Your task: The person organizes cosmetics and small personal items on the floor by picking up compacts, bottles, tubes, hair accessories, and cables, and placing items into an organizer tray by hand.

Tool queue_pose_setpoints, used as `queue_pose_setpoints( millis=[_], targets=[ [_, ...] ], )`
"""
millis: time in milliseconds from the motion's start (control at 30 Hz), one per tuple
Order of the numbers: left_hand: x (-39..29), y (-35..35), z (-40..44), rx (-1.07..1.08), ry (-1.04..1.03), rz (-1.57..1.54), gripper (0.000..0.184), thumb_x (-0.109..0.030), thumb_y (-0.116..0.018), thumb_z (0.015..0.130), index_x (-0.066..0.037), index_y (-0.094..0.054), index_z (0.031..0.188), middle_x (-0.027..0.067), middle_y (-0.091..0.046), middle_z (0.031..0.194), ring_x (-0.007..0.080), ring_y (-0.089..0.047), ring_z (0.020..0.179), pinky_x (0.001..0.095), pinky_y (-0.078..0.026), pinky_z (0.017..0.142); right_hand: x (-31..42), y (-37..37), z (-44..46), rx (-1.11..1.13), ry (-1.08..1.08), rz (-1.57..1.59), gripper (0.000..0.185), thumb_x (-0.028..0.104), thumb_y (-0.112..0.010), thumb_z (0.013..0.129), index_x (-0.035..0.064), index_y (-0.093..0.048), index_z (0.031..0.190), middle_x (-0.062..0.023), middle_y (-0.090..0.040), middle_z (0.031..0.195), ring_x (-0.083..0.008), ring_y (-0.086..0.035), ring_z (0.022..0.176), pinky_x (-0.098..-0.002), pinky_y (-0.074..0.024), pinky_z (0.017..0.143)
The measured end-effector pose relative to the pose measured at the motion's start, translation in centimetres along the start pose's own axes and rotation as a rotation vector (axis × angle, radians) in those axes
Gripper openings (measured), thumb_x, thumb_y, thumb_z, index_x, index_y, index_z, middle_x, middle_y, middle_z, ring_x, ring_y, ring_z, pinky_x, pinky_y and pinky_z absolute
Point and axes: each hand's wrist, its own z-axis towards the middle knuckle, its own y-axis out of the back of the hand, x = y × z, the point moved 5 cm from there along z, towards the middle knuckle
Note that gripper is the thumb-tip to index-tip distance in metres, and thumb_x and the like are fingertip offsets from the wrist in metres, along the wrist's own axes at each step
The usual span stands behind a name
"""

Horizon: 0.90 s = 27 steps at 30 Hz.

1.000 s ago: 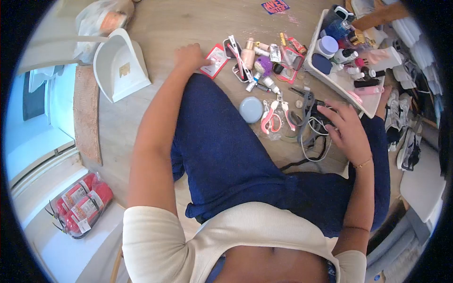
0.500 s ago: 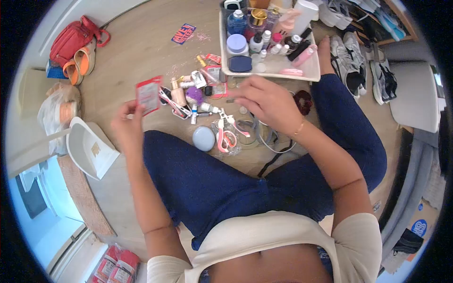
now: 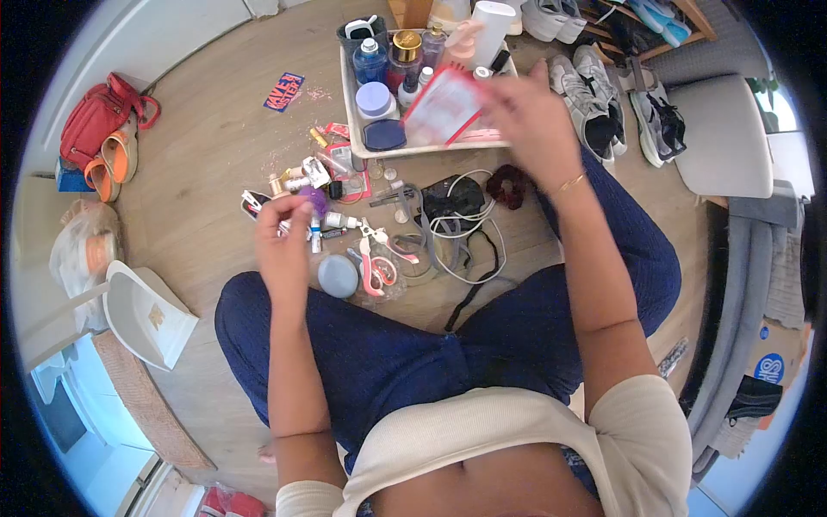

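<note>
My right hand (image 3: 536, 121), a little blurred, pinches a red-edged packet (image 3: 444, 105) with a pale printed middle. The packet is tilted above the white tray (image 3: 439, 152), hiding some bottles. My left hand (image 3: 282, 246) is over the left side of a pile of small items, its thumb and forefinger apart beside a purple fluffy ball (image 3: 314, 201). Around it lie white tubes, a yellow tube (image 3: 319, 137) and another red packet (image 3: 357, 186). Nearer me are pink-handled nail clippers (image 3: 369, 258) and a round blue-grey case (image 3: 338, 277).
Coiled cables (image 3: 469, 228), a black pouch (image 3: 452, 196) and a dark scrunchie (image 3: 508, 187) lie right of the pile. A white dustpan (image 3: 146, 314) and red bag (image 3: 99, 121) are at left. Sneakers (image 3: 594, 103) stand at the right; a blue-red card (image 3: 284, 92) lies farther back.
The red-edged packet has passed from my left hand to my right, which now holds it over the tray. My left hand has moved right, to the pile. The view has shifted.
</note>
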Motion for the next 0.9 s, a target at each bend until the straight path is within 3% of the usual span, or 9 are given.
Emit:
queue_pose_setpoints(
  millis=[67,100,267,333,433,667,767,833,900],
  targets=[
    [3.0,1.0,-0.4,-0.061,0.415,-0.273,0.014,-0.012,-0.058,0.086,0.000,-0.062,0.090,0.0046,-0.059,0.075,0.0125,-0.054,0.074,0.0255,-0.043,0.071,-3.5,2.6,1.4,-0.146,-0.268,-0.074,0.022,0.023,-0.056,0.083,0.0082,-0.064,0.098,-0.0125,-0.065,0.090,-0.0313,-0.062,0.082,-0.0402,-0.0479,0.076],
    [4.0,1.7,-0.5,-0.064,0.413,-0.278,0.014,-0.012,-0.058,0.086,0.000,-0.062,0.090,0.0046,-0.059,0.075,0.0125,-0.054,0.074,0.0255,-0.043,0.071,-4.8,4.0,1.9,-0.230,-0.286,-0.195,0.027,0.028,-0.059,0.082,0.0066,-0.064,0.098,-0.0132,-0.066,0.082,-0.0276,-0.064,0.075,-0.0346,-0.0490,0.068],
    [5.6,1.1,-0.3,-0.010,0.374,-0.281,0.035,-0.030,-0.046,0.094,0.000,-0.063,0.090,0.0013,-0.056,0.073,0.0075,-0.050,0.069,0.0223,-0.041,0.063,-13.1,3.6,4.8,-0.301,-0.454,-0.360,0.028,0.030,-0.059,0.081,0.0079,-0.065,0.097,-0.0125,-0.066,0.084,-0.0289,-0.064,0.077,-0.0382,-0.0494,0.071],
    [5.8,0.6,-0.3,-0.026,0.403,-0.304,0.033,-0.029,-0.047,0.094,0.000,-0.062,0.090,0.0009,-0.056,0.072,0.0068,-0.049,0.067,0.0216,-0.040,0.062,-14.9,2.5,5.6,-0.302,-0.483,-0.418,0.029,0.031,-0.059,0.080,0.0085,-0.065,0.097,-0.0124,-0.066,0.085,-0.0292,-0.064,0.079,-0.0390,-0.0495,0.073],
    [6.7,0.2,-0.4,0.012,0.455,-0.324,0.028,-0.026,-0.050,0.093,-0.001,-0.062,0.088,0.0000,-0.056,0.073,0.0062,-0.049,0.068,0.0203,-0.040,0.064,-16.3,0.4,6.6,-0.272,-0.540,-0.306,0.026,0.030,-0.055,0.080,0.0126,-0.066,0.096,-0.0189,-0.065,0.088,-0.0361,-0.063,0.084,-0.0443,-0.0497,0.077],
    [7.2,-0.4,-0.2,0.030,0.459,-0.321,0.027,-0.025,-0.051,0.093,-0.001,-0.062,0.089,0.0002,-0.057,0.075,0.0067,-0.050,0.069,0.0211,-0.041,0.065,-16.7,-0.9,6.5,-0.176,-0.545,-0.382,0.027,0.028,-0.053,0.079,0.0145,-0.067,0.097,-0.0176,-0.065,0.089,-0.0348,-0.063,0.084,-0.0438,-0.0497,0.077],
    [7.5,-0.6,-0.1,0.041,0.462,-0.334,0.027,-0.025,-0.051,0.093,-0.001,-0.062,0.088,0.0004,-0.057,0.076,0.0070,-0.050,0.069,0.0212,-0.041,0.066,-16.6,-1.2,6.6,-0.131,-0.531,-0.393,0.026,0.028,-0.056,0.077,0.0157,-0.067,0.097,-0.0160,-0.066,0.089,-0.0344,-0.063,0.084,-0.0429,-0.0498,0.078],
    [7.4,-0.7,-0.1,0.038,0.476,-0.358,0.027,-0.025,-0.051,0.092,0.000,-0.062,0.088,0.0002,-0.057,0.076,0.0069,-0.050,0.069,0.0210,-0.041,0.066,-16.3,-1.1,6.6,-0.125,-0.543,-0.379,0.027,0.030,-0.061,0.077,0.0105,-0.067,0.095,-0.0149,-0.066,0.087,-0.0325,-0.063,0.082,-0.0397,-0.0499,0.076],
    [7.5,-0.6,-0.1,0.035,0.481,-0.358,0.027,-0.025,-0.052,0.092,0.000,-0.062,0.089,0.0001,-0.057,0.076,0.0067,-0.049,0.069,0.0210,-0.041,0.066,-16.4,-1.5,6.5,-0.087,-0.570,-0.348,0.025,0.029,-0.059,0.077,0.0135,-0.067,0.095,-0.0144,-0.066,0.090,-0.0326,-0.063,0.084,-0.0407,-0.0499,0.077]
  ],
)
